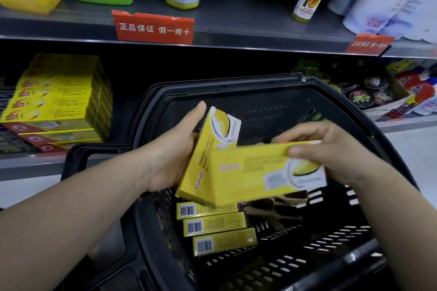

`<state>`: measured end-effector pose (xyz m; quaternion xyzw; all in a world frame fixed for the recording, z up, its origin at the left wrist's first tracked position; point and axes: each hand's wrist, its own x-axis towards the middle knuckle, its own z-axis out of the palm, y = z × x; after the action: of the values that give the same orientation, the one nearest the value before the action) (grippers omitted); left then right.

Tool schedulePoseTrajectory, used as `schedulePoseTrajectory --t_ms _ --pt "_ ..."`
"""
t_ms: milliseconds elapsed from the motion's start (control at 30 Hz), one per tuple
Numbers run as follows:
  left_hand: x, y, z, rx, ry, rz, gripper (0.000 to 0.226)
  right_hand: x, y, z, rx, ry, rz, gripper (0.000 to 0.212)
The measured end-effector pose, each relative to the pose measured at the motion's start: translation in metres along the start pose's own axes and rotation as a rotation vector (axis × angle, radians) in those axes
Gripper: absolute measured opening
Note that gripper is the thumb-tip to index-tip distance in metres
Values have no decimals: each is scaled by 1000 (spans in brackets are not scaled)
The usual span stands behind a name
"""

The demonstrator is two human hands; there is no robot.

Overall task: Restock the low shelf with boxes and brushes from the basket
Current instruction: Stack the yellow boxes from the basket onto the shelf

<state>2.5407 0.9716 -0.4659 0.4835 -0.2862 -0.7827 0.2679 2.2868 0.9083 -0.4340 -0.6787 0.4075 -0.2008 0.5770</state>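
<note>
My left hand (170,156) grips an upright, tilted yellow box (208,153) above the black basket (354,231). My right hand (331,149) holds a second yellow box (255,175) flat, overlapping the first one in front. Three more yellow boxes (215,227) with barcodes lie in the basket's bottom, with brown wooden brushes (276,208) beside them, partly hidden by the held box. The low shelf (28,168) at the left carries a stack of yellow boxes (59,101).
An upper shelf (236,23) carries green and yellow jugs, bottles and red price tags. Round tins and packets (378,97) crowd the low shelf at the right. A dark gap lies behind the basket between the stack and the tins.
</note>
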Motion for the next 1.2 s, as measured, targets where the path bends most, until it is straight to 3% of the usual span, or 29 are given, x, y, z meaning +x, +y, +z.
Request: schedulePoseTrajectory --t_ms 100,200,300,367,467,533,633,700,733,900,1033,1100,1200 --pt "4 -6 2 139 -39 -22 70 10 5 18 -29 -34 54 32" --pt "5 -11 4 223 -8 -70 88 19 11 32 15 90 87 41" --pt "3 -9 6 236 4 -77 92 26 22 42 18 251 117 56" --pt "2 -5 7 231 47 -57 98 30 32 47 25 404 107 46" --pt "-2 4 1 200 139 16 86 35 49 55 265 499 269 49" --pt "-8 13 -8 167 199 71 77 38 63 69 179 343 413 47" --pt "-20 23 -24 138 244 133 62 46 98 96 -529 -271 526 30" --pt "-26 24 -30 137 219 147 46 54 123 118 -828 -551 519 64" --pt "-29 24 -32 131 199 149 38 58 130 129 -911 -613 485 77" --pt "-37 24 -33 128 176 173 28 68 145 150 -1107 -722 274 81" --pt "-42 24 -36 92 212 199 51 69 131 140 -1354 -583 46 35" --pt "-44 25 -39 39 254 225 67 66 127 127 -1325 -583 8 42" --pt "-49 25 -41 32 302 262 74 60 125 113 -1240 -648 118 63"
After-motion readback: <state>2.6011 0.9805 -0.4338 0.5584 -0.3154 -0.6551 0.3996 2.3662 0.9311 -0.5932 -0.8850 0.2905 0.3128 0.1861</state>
